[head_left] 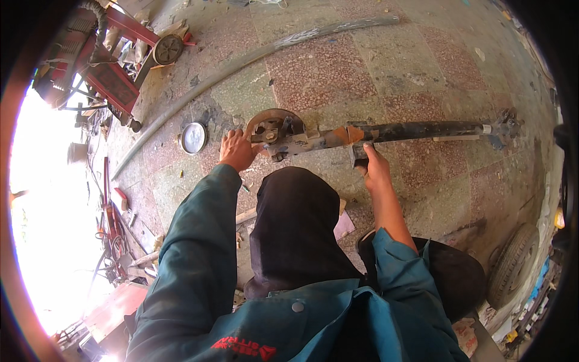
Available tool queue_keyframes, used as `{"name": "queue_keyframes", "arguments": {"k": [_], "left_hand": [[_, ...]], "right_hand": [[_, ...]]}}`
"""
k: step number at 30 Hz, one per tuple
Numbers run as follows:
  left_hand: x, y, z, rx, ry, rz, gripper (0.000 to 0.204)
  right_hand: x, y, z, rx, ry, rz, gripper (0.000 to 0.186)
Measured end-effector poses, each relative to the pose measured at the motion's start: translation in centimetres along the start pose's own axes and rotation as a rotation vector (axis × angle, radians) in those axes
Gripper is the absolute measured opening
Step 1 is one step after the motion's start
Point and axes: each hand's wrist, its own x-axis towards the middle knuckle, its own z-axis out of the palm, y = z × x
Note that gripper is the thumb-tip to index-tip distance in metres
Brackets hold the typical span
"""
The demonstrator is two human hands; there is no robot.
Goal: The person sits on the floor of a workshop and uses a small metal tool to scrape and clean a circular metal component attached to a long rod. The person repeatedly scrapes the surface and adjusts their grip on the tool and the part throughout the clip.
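A long, rusty, dark metal axle beam [416, 130] lies crosswise on the floor in front of my knees. Its left end carries a curved, rusty round plate [278, 120], and its right end a knobbly joint [505, 127]. My left hand [237, 149] is at that left end, thumb against the metal and fingers beside the plate's edge. With my right hand [377, 168] I grip a small dark angled metal bracket [358, 155] just below the middle of the beam. Whether the bracket is fixed to the beam I cannot tell. The palm side of both hands is hidden.
A long grey pipe [241, 62] curves across the floor beyond the beam. A round metal dish [193, 138] sits left of my left hand. At the far left stands a red wheeled machine [111, 78]; cables and tools [113, 226] lie nearer. A tyre [514, 265] is at right.
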Motion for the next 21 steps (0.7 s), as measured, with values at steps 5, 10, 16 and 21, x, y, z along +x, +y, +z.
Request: {"name": "queue_keyframes", "arguments": {"k": [5, 10, 16, 21], "left_hand": [[0.0, 0.1, -0.1, 0.012, 0.005, -0.003, 0.082], [0.1, 0.0, -0.1, -0.008, 0.006, 0.0, 0.082], [0.0, -0.1, 0.1, -0.016, 0.02, 0.011, 0.084], [0.1, -0.2, 0.3, -0.004, 0.034, 0.011, 0.085]], "right_hand": [[0.3, 0.1, -0.1, -0.003, -0.013, 0.01, 0.077], [0.5, 0.1, -0.2, -0.01, -0.015, 0.019, 0.078], [-0.7, -0.7, 0.3, -0.04, 0.016, 0.036, 0.077], [-0.4, -0.5, 0.2, -0.037, 0.014, 0.02, 0.077]]}}
